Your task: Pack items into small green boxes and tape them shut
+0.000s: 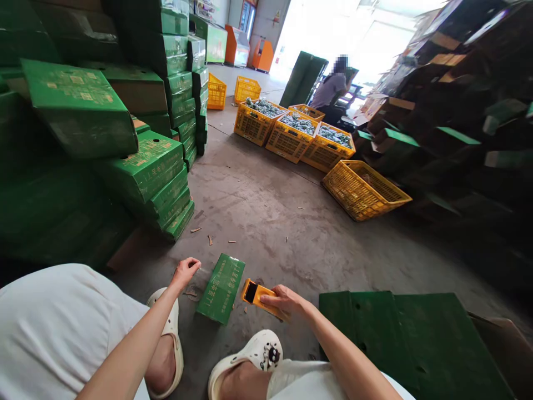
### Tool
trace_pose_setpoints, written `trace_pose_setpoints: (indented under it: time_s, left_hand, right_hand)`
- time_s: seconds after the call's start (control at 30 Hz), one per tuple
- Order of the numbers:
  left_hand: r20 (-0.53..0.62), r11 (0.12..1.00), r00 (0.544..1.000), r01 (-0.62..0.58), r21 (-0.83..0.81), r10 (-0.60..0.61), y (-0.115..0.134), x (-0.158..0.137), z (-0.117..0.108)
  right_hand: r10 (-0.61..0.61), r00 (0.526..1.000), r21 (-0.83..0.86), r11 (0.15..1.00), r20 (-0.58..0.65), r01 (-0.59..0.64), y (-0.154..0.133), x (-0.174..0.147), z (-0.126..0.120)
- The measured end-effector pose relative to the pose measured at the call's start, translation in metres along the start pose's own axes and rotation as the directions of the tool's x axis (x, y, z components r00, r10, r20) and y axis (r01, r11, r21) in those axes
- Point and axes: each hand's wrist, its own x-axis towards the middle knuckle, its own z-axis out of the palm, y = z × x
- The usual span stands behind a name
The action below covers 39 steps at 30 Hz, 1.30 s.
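Note:
A green printed carton rests on the concrete floor between my feet, with clear tape shining on its top. My right hand grips a yellow-orange tape dispenser just right of the carton, its dark front facing the box. On the carton's other side, my left hand is closed in a pinch, apart from the box. A faint clear glint shows at its fingertips, too small to name. White clogs are on my feet, either side of the carton.
Stacks of green cartons rise at the left. Flat green cardboard lies at the lower right. Yellow crates with dark contents stand ahead, near a tilted yellow crate and a seated person. Piled boxes line the right.

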Motion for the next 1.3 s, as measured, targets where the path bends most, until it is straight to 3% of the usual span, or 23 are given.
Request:
trace_pose_setpoints:
  time_s: [0.57, 1.03, 1.2, 1.3]
  left_hand:
    - [-0.013, 0.992, 0.998, 0.055, 0.112, -0.054, -0.034, 0.01, 0.019]
    - [0.086, 0.985, 0.985, 0.143, 0.092, -0.151, -0.054, -0.008, 0.07]
    - [-0.043, 0.95, 0.979, 0.203, 0.238, -0.199, -0.059, -0.013, 0.072]
    - [-0.082, 0.927, 0.99, 0.134, 0.351, -0.112, -0.051, -0.018, 0.069]
  right_hand:
    - [-0.014, 0.999, 0.039, 0.999, 0.034, 0.013, 0.012, 0.02, 0.002]
    - [0.06, 0.995, -0.004, 0.998, 0.081, -0.06, 0.012, 0.03, 0.005]
    - [0.093, 0.993, -0.062, 0.994, 0.078, -0.088, 0.006, 0.036, 0.01]
    - [0.079, 0.994, -0.085, 0.994, 0.077, -0.073, 0.002, 0.039, 0.011]
